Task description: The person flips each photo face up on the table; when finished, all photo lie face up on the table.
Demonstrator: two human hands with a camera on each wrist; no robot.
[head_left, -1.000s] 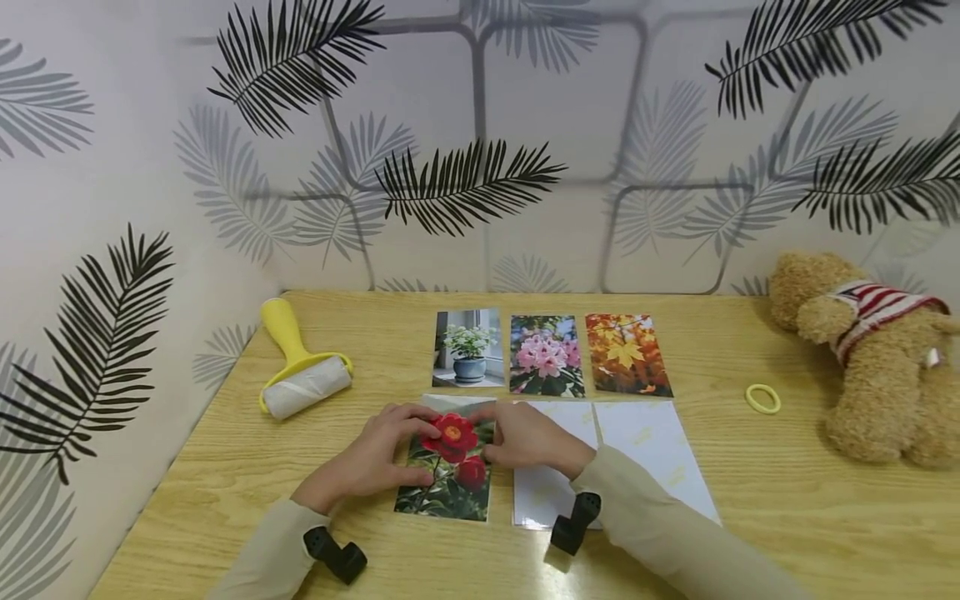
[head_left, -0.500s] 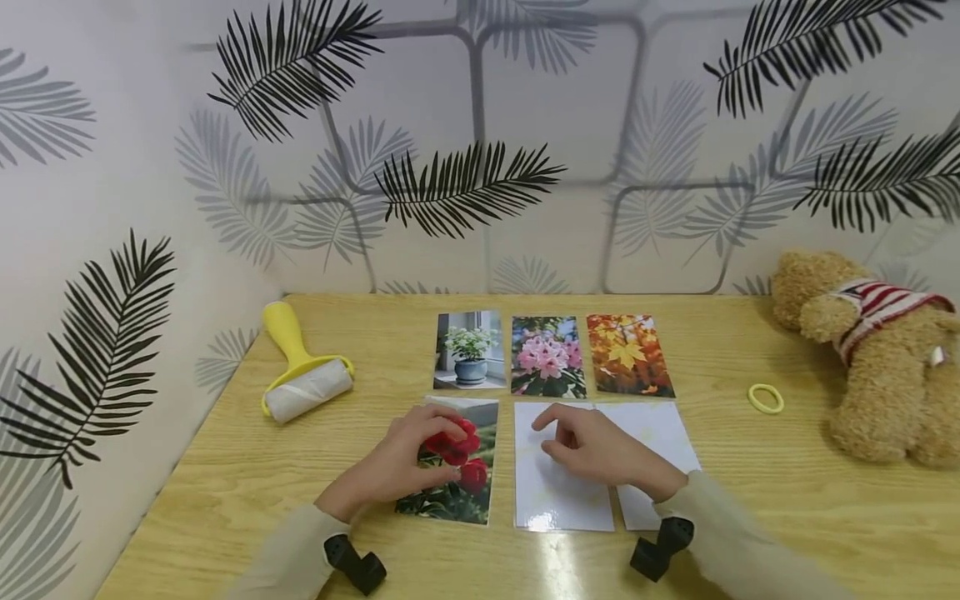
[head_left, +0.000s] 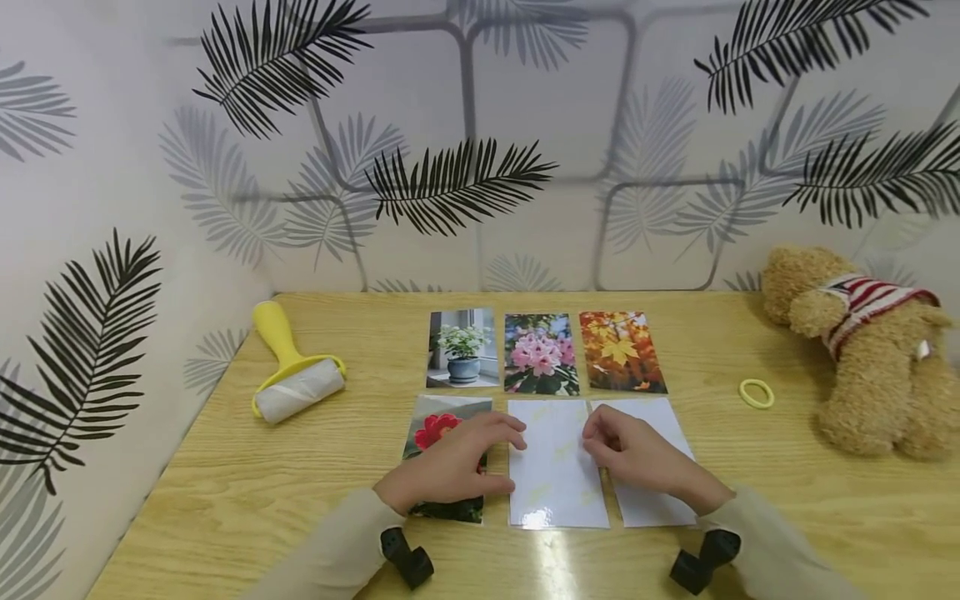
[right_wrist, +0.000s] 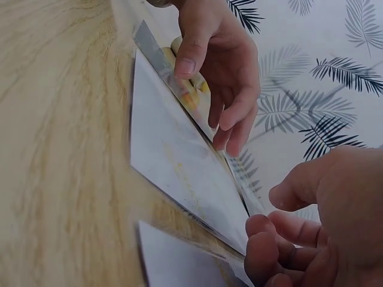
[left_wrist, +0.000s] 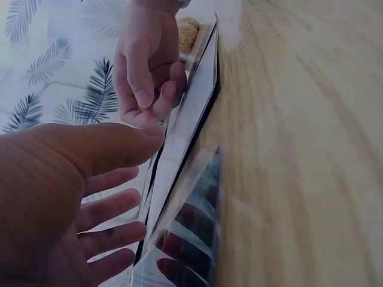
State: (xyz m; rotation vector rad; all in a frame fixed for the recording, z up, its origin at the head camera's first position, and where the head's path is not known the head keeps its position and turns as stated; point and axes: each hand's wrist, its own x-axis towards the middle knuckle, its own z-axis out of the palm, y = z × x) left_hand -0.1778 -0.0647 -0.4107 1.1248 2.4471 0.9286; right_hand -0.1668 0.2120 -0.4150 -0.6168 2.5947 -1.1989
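Observation:
Over the lower row of cards, my left hand (head_left: 461, 462) hovers with fingers relaxed, above the red flower photo (head_left: 435, 429) and reaching the left edge of the middle white-backed card (head_left: 551, 467). Part of the flower photo is hidden beneath that hand. At the card's right edge, my right hand (head_left: 648, 454) has loosely curled fingers; the right wrist view shows its thumb (right_wrist: 293, 185) apart from them and nothing between. Another white-backed card (head_left: 663, 417) lies partly under the right hand. Both white cards (right_wrist: 173, 143) lie face down, with faint yellow marks on their backs.
Behind stand three photos in a row: a potted plant (head_left: 462, 350), pink flowers (head_left: 542, 354) and an autumn leaf (head_left: 622, 352). A yellow-handled lint roller (head_left: 300, 390) lies left. On the right are a yellow ring (head_left: 756, 393) and a teddy bear (head_left: 862, 358).
Both hands have left the red flower photo's top and moved right to either side of the middle white-backed card. The cards lie where they were.

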